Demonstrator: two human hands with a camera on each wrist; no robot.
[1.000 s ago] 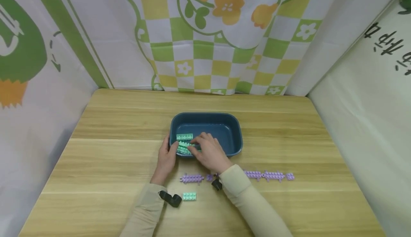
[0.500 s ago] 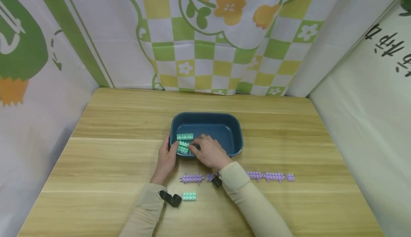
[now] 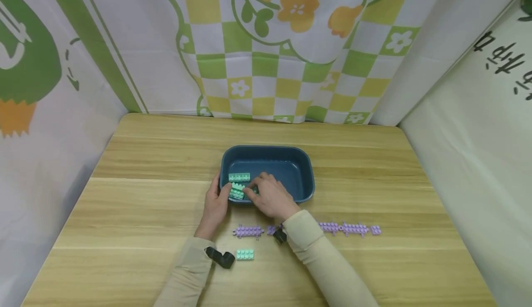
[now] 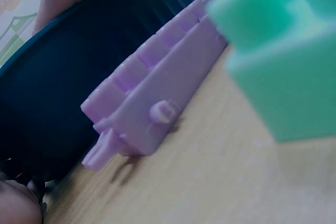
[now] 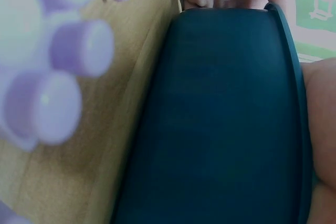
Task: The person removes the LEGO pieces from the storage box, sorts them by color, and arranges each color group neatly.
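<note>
1. While the left hand (image 3: 216, 204) grips the blue bin (image 3: 287, 173) by its near-left corner, its thumb lies at the rim and its fingers along the outer wall.
2. The right hand (image 3: 271, 198) reaches over the bin's near edge, thumb and forefinger narrowly apart; whether they pinch anything, I cannot tell.
3. Green bricks (image 3: 237, 192) lie together in the bin's near-left corner, with another brick (image 3: 239, 177) just beyond, by the left wall.
4. Toward the table's (image 3: 124, 214) near edge come purple pieces (image 3: 249, 231) in a row, then a lone green brick (image 3: 245, 255).
</note>
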